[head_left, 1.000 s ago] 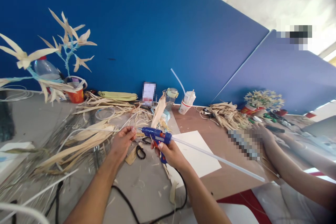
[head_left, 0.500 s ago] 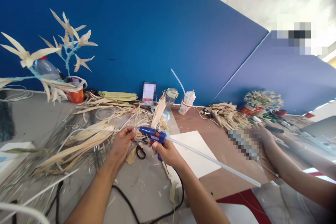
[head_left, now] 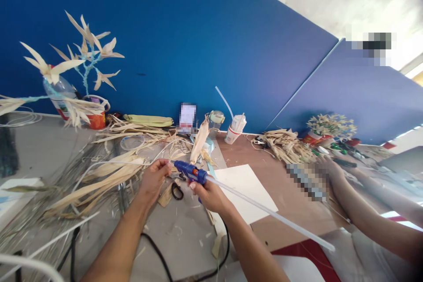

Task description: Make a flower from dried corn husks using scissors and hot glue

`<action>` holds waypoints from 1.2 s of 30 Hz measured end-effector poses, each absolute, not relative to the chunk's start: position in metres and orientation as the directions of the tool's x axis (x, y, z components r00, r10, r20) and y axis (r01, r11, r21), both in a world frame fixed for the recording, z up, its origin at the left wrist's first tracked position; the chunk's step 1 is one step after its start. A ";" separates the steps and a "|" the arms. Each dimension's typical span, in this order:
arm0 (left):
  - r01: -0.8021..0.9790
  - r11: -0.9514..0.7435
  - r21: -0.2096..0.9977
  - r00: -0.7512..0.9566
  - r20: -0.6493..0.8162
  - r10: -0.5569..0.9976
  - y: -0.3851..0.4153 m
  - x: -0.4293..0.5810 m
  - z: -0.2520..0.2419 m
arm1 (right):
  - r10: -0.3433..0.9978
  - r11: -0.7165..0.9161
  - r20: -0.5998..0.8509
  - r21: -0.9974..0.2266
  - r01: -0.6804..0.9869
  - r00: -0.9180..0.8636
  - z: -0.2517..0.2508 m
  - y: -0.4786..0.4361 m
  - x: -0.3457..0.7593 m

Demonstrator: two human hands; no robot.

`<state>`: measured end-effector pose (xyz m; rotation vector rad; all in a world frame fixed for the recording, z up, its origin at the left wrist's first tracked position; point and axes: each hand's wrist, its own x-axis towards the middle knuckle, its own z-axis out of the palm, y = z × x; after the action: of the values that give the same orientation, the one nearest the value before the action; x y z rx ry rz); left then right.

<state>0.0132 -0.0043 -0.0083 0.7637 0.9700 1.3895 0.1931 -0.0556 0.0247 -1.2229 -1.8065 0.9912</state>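
Note:
My right hand (head_left: 211,194) is wrapped round the grip of a blue hot glue gun (head_left: 190,171). A long translucent glue stick (head_left: 274,216) runs out of its rear toward the lower right. The nozzle points left, close to the fingertips of my left hand (head_left: 155,178). Those fingertips are pinched together; what lies between them is too small to make out. A white wire (head_left: 109,162) runs up to the left hand, but I cannot tell whether it is held. Below the gun lie black scissor handles (head_left: 177,191), partly hidden.
Dried corn husks (head_left: 102,180) spread over the left side. Husk flowers (head_left: 87,48) stand in a red cup (head_left: 97,120) by the blue partition. A white sheet (head_left: 247,194), a paper cup (head_left: 232,134) and a black cable (head_left: 155,251) lie around. Another person's arm (head_left: 360,220) reaches in at right.
The glue gun has tilted slightly, its rear and the glue stick's far end dropping lower. At far left, a husk flower on its blue stem has shifted right. My left hand has barely moved.

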 end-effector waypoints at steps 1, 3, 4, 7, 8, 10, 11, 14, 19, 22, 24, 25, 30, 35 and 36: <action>-0.438 0.063 0.897 -0.067 -0.103 0.992 -0.004 0.013 -0.009 | 0.949 0.253 0.150 -0.885 0.390 -0.276 0.025 -0.055 0.192; -0.436 0.064 0.898 -0.068 -0.104 0.992 -0.004 0.014 -0.010 | 0.951 0.258 0.157 -0.880 0.400 -0.268 0.026 -0.056 0.191; -0.441 0.061 0.896 -0.077 -0.106 0.991 -0.003 0.014 -0.010 | 0.949 0.262 0.158 -0.878 0.400 -0.274 0.027 -0.056 0.191; -0.473 0.029 0.881 -0.128 -0.102 0.987 -0.002 0.014 -0.010 | 0.946 0.270 0.168 -0.882 0.387 -0.277 0.029 -0.061 0.197; -0.483 0.017 0.876 -0.140 -0.096 0.986 -0.002 0.013 -0.010 | 0.950 0.268 0.176 -0.883 0.385 -0.257 0.030 -0.062 0.200; -0.493 -0.007 0.870 -0.147 -0.075 0.986 -0.002 0.013 -0.010 | 0.962 0.263 0.204 -0.873 0.410 -0.182 0.033 -0.065 0.208; -0.497 -0.012 0.868 -0.140 -0.066 0.988 -0.002 0.013 -0.009 | 0.964 0.263 0.220 -0.857 0.442 -0.146 0.035 -0.066 0.213; -0.518 -0.003 0.855 -0.102 -0.059 0.993 -0.003 0.012 -0.009 | 0.955 0.277 0.286 -0.754 0.595 -0.082 0.036 -0.067 0.231; -0.558 0.034 0.829 -0.034 -0.064 0.997 -0.004 0.012 -0.010 | 0.951 0.238 0.300 -0.575 0.782 -0.069 0.021 -0.063 0.265; -0.560 0.063 0.826 0.025 -0.059 0.998 -0.004 0.013 -0.011 | 0.965 0.166 0.263 -0.530 0.831 -0.024 0.007 -0.062 0.283; -0.549 0.078 0.832 0.057 -0.055 0.997 -0.004 0.012 -0.012 | 0.977 0.115 0.212 -0.514 0.850 -0.003 -0.001 -0.061 0.290; -0.543 0.081 0.836 0.068 -0.052 0.996 -0.005 0.012 -0.013 | 0.982 0.093 0.187 -0.507 0.857 0.004 -0.004 -0.060 0.293; -0.522 0.075 0.850 0.103 -0.024 0.994 -0.006 0.012 -0.012 | 0.995 0.060 0.104 -0.481 0.875 -0.011 -0.017 -0.058 0.299; -0.510 0.071 0.857 0.126 -0.007 0.992 -0.006 0.012 -0.014 | 0.995 0.075 0.090 -0.476 0.876 -0.037 -0.011 -0.063 0.309; -0.512 0.070 0.856 0.128 -0.005 0.992 -0.006 0.012 -0.014 | 0.993 0.081 0.118 -0.476 0.875 -0.027 -0.005 -0.064 0.309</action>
<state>0.0120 -0.0063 -0.0141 0.8343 0.7399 1.3022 0.3093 -0.0640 -0.0051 -1.8429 -1.9520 0.3809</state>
